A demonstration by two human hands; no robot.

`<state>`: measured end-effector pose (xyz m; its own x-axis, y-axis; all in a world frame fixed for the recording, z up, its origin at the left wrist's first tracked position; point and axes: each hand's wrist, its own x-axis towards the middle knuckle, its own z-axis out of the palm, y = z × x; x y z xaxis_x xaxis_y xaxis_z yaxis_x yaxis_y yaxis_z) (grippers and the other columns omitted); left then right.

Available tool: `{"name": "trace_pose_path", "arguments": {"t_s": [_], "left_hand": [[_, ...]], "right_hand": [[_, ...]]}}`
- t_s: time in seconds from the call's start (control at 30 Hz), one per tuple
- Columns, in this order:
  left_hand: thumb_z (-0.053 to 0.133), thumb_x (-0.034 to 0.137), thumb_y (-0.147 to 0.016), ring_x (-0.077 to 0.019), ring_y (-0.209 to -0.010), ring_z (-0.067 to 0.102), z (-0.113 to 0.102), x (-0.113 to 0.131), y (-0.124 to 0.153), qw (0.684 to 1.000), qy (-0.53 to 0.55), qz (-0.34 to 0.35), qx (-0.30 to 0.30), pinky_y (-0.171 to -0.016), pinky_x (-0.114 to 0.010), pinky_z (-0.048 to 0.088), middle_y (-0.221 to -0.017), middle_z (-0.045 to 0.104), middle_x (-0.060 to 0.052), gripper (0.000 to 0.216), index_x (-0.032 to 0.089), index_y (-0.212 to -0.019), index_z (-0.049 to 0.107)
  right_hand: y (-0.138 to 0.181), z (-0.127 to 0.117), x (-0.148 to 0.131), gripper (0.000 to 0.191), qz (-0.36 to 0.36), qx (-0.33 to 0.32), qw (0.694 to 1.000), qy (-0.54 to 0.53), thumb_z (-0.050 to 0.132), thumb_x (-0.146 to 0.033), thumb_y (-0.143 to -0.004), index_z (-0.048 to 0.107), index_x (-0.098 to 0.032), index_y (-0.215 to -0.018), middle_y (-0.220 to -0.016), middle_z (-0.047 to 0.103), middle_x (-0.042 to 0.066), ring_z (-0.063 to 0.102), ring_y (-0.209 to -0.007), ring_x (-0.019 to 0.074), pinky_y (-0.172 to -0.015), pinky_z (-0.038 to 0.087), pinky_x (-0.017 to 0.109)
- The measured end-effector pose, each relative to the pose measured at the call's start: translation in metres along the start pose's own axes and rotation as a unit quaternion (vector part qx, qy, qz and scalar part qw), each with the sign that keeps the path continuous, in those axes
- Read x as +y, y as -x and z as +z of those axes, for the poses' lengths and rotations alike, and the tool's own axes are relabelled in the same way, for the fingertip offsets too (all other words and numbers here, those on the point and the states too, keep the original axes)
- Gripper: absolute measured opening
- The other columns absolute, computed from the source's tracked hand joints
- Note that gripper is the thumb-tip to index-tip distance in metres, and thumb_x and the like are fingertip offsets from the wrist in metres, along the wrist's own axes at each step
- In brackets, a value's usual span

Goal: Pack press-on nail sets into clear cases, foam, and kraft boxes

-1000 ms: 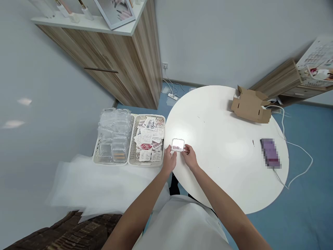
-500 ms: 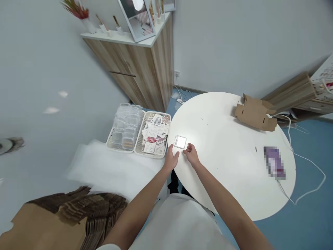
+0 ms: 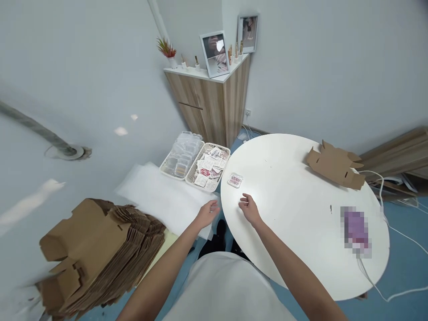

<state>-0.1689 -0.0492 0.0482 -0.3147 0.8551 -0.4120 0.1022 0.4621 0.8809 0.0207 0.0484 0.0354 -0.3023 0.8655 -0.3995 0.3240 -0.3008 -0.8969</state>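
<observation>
Loosely open in the head view, the left hand (image 3: 207,214) is near white sheets (image 3: 155,189), the right hand (image 3: 249,208) over the round white table (image 3: 294,209), near its clear case of small pinkish pieces (image 3: 235,180). Around: card-filled basket (image 3: 199,186), unfolded carton (image 3: 334,166), wood-grain cabinet (image 3: 212,104).

Purple item (image 3: 356,225) on table (image 3: 290,249) was pixelated; identity not established. Dark speck (image 3: 331,208) nearby was too small to identify. Print on cards (image 3: 207,165) in basket (image 3: 200,187) was illegible. Pieces inside clear case (image 3: 235,180) were too fine to distinguish. Picture edges cut off pipe (image 3: 33,127) and shelf (image 3: 397,149). Shirt (image 3: 224,285) hid most of legs (image 3: 214,244).
</observation>
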Motion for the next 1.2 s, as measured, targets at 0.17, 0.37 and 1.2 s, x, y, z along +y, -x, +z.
{"name": "trace_pose_path", "arguments": {"t_s": [0.17, 0.37, 1.2], "left_hand": [[0.061, 0.037, -0.065, -0.0203, -0.085, 0.060, -0.019, -0.014, 0.025, 1.000, -0.007, -0.002, 0.020, -0.073, -0.032, 0.047, -0.101, 0.061, -0.009, 0.043, 0.021, -0.104, 0.056], [0.060, 0.033, -0.065, -0.0238, -0.099, 0.053, -0.052, -0.036, 0.037, 0.985, -0.098, 0.016, 0.144, -0.089, -0.037, 0.037, -0.105, 0.059, -0.009, 0.037, 0.020, -0.100, 0.057], [0.043, 0.054, -0.075, -0.0178, -0.086, 0.059, -0.105, -0.068, 0.024, 0.929, 0.324, -0.139, 0.117, -0.073, -0.031, 0.042, -0.110, 0.055, -0.009, 0.043, 0.021, -0.103, 0.048]], "right_hand": [[0.011, 0.006, 0.000, 0.043, -0.035, -0.058, 0.998, 0.014, 0.053, -0.034, -0.067, 0.048, -0.021, -0.107, -0.072, 0.060, -0.001, 0.058, -0.065, 0.0157, -0.065, 0.043, 0.031], [0.002, 0.060, -0.011, 0.028, -0.114, -0.148, 0.973, 0.136, 0.054, -0.032, -0.067, 0.057, -0.023, -0.094, -0.073, 0.060, 0.000, 0.056, -0.071, 0.0178, -0.070, 0.042, 0.034], [-0.016, 0.233, -0.066, 0.013, -0.094, -0.327, 0.895, 0.288, 0.056, -0.023, -0.061, 0.046, -0.019, -0.069, -0.064, 0.050, -0.003, 0.046, -0.058, 0.0104, -0.054, 0.036, 0.022]]}}
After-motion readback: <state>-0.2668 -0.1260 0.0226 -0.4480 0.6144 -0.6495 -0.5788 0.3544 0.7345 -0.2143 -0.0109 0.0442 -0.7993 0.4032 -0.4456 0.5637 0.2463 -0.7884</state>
